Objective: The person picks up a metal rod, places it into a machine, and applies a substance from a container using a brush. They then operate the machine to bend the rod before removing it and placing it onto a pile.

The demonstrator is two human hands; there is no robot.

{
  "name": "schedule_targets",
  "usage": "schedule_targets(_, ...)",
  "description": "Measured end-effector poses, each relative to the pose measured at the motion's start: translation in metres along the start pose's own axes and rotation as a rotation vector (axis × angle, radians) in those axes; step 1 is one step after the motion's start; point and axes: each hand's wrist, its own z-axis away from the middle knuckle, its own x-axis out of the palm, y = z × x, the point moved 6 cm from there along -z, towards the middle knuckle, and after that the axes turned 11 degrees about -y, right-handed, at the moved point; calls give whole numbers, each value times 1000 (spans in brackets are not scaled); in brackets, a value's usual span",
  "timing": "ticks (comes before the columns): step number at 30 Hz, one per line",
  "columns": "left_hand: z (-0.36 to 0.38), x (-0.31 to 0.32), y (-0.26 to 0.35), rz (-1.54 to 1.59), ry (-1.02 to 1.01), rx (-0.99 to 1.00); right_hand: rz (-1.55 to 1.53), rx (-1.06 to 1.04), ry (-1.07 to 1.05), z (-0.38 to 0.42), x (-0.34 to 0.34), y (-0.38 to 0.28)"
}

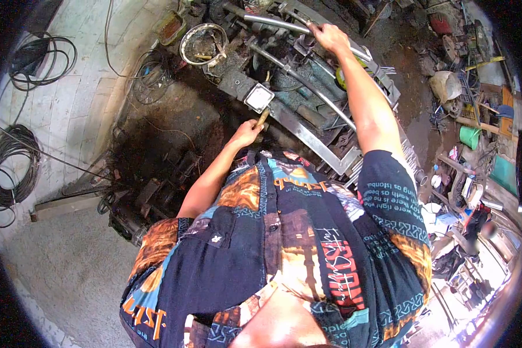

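Note:
My left hand is closed around a short yellowish handle. Right above that handle sits a square, pale-faced piece with a dark border, at the near side of a greasy metal machine. My right arm reaches out across the machine. At its far side, the fingers of my right hand are wrapped around the end of a dark metal lever. A shiny bar runs just beside that hand. Another long metal rod lies between my two hands.
A round, dirty bucket with sticks in it stands at the machine's left end. Coiled black cable lies on the left. Beyond the machine, a green bucket, a pale sack and scattered scrap fill the right side.

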Motion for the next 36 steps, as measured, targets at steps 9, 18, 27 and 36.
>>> schedule_targets(9, 0, 1, -3, 67, -36, -70, -14, 55, 6, -9, 8, 12)
schedule_targets(18, 1, 0, -1, 54, 3, -34, -36, -8, 66, -7, 7, 12)
schedule_targets(27, 2, 0, 0, 53, -21, -22, -9, 6, 28, -16, 7, 5)
schedule_targets(36, 0, 1, -2, 67, -19, -39, -34, -35, 55, -5, 7, 2)
